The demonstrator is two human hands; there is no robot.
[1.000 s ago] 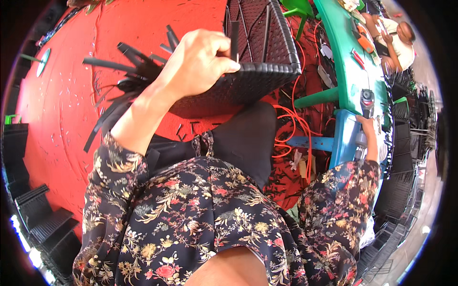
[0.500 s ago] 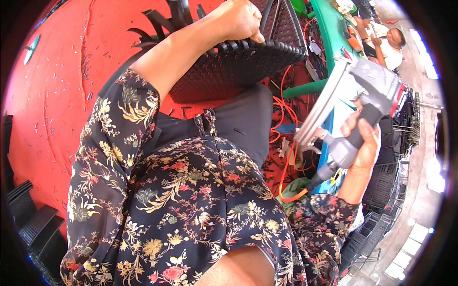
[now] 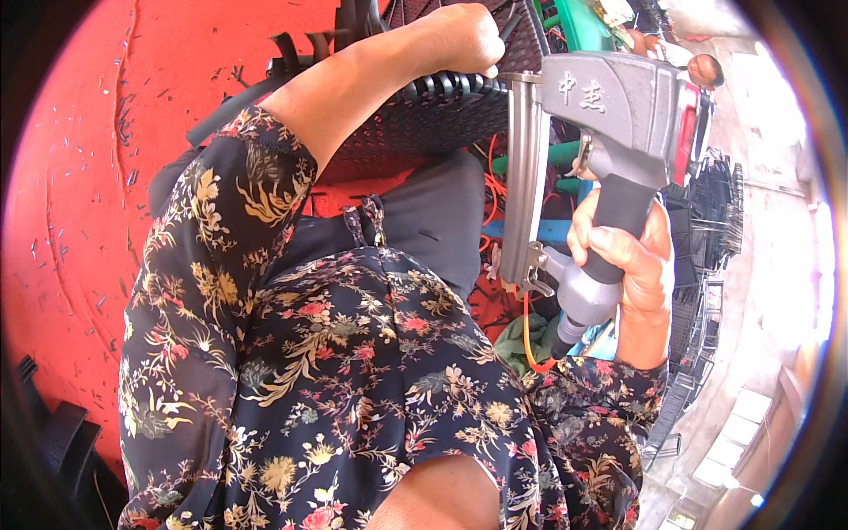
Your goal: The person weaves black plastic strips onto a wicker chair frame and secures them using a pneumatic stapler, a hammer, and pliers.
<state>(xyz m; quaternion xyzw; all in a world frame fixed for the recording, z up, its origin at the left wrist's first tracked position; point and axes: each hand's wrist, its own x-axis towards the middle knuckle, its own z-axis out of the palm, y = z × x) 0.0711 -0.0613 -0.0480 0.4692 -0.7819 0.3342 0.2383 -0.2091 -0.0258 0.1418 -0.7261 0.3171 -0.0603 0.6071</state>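
Observation:
My right hand [image 3: 643, 265] grips the black handle of a grey pneumatic staple gun [image 3: 605, 102], its fingers wrapped around it. The gun's long metal magazine stands nearly upright, with its upper end by the edge of a black woven furniture piece [image 3: 442, 117]. An orange air hose [image 3: 527, 331] runs near the gun's lower end. Over the woven edge, my left hand [image 3: 468, 40] is closed in a fist. What it holds is hidden, though a dark narrow end shows beside the knuckles. Loose black strips [image 3: 287, 55] stick out left of the piece, which rests by my knees.
Dark scraps litter the red floor [image 3: 79, 177] on the left. Green table parts [image 3: 587, 26] stand at the far right, where a co-worker [image 3: 705, 71] is partly visible. Stacked black frames [image 3: 707, 221] line the right side. Dark woven pieces [image 3: 66, 437] lie at lower left.
My right hand has brought the staple gun leftward and up to the woven edge, turning its magazine more upright. My left fist has stayed over the edge, shifting slightly right.

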